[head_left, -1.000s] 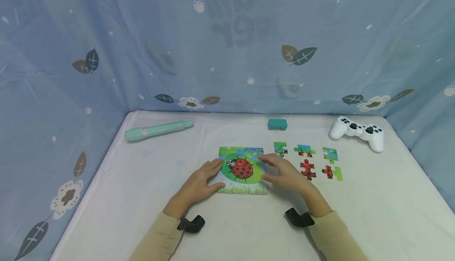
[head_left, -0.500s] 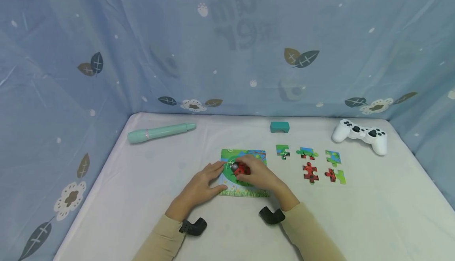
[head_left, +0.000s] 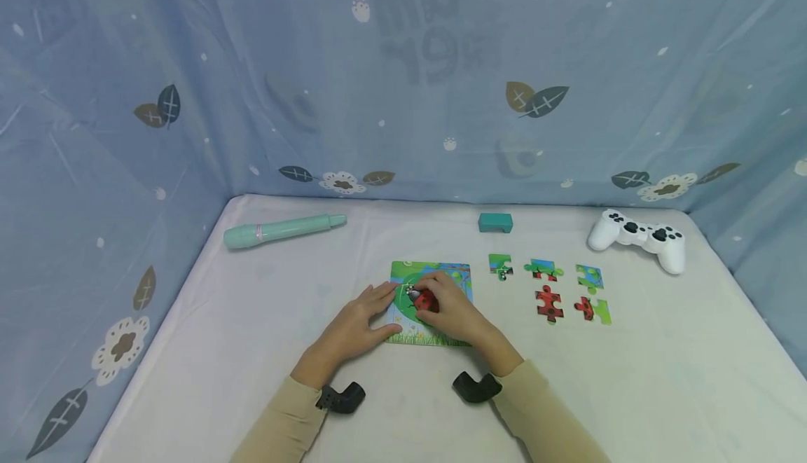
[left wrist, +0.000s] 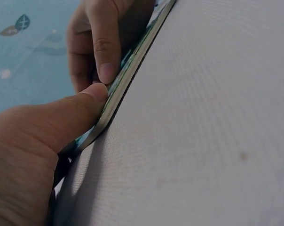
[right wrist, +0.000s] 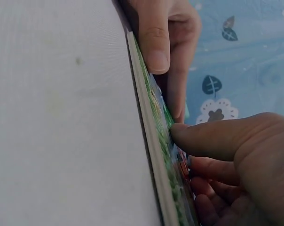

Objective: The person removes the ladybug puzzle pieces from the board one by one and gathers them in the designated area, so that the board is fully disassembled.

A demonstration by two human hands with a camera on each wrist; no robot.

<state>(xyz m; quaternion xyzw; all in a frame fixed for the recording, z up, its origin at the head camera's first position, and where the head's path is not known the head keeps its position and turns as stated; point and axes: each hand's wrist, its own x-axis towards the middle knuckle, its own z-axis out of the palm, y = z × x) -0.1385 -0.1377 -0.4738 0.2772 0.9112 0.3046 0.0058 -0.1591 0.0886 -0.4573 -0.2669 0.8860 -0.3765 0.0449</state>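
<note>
A puzzle board [head_left: 403, 337] printed with a ladybug on green lies on the white table. My left hand [head_left: 354, 326] rests along its left side, the thumb near the front left corner. In the left wrist view, that thumb [left wrist: 92, 93] presses on the board's edge. My right hand [head_left: 457, 312] reaches over the right part of the board, bent fingers and thumb touching the ladybug picture and hiding much of it. The right thumb [right wrist: 193, 136] touches the board's face in the right wrist view. No lifted piece shows between its fingertips.
Several loose jigsaw pieces [head_left: 548, 305] lie in two rows right of the board. A teal block [head_left: 495, 222] stands behind them, and a white game controller [head_left: 639, 235] is at the back right. A pale green flashlight-like tube [head_left: 285, 230] lies at the back left.
My right hand has moved left from the board's right edge onto the ladybug picture, then slightly further left. My left hand has stayed at the left edge. The loose pieces lie as before.
</note>
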